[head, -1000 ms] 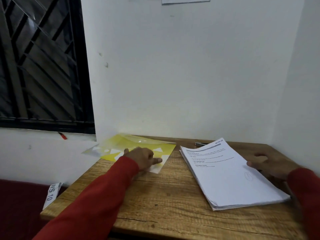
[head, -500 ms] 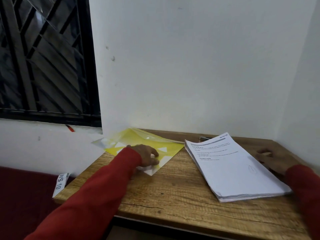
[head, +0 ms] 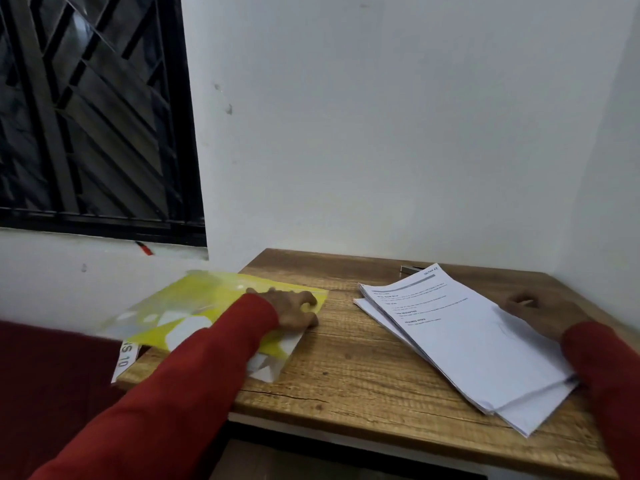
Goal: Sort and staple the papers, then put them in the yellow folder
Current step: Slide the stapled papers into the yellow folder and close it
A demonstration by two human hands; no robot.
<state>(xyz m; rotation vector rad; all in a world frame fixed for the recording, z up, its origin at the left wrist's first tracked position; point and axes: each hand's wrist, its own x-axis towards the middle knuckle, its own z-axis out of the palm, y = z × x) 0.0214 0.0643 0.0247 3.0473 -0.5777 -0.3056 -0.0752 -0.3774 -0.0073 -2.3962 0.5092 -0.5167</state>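
A yellow folder (head: 194, 306) with white shapes lies on the left part of the wooden table (head: 353, 368), hanging over its left edge. My left hand (head: 294, 310) grips the folder's right edge, thumb under and fingers on top. A stack of white printed papers (head: 460, 334) lies on the right half, slightly fanned. My right hand (head: 540, 313) rests on the stack's right side with fingers loosely bent. A metal stapler (head: 410, 269) peeks out behind the stack's far corner, mostly hidden.
White walls close in behind and to the right of the table. A dark barred window (head: 93, 109) is at the upper left. A white label strip (head: 125, 358) hangs at the table's left edge over a dark red surface (head: 41, 393).
The folder has slid left and toward me under my left hand, now overhanging the table's left edge. The paper stack has fanned out a little. My head has tilted down.
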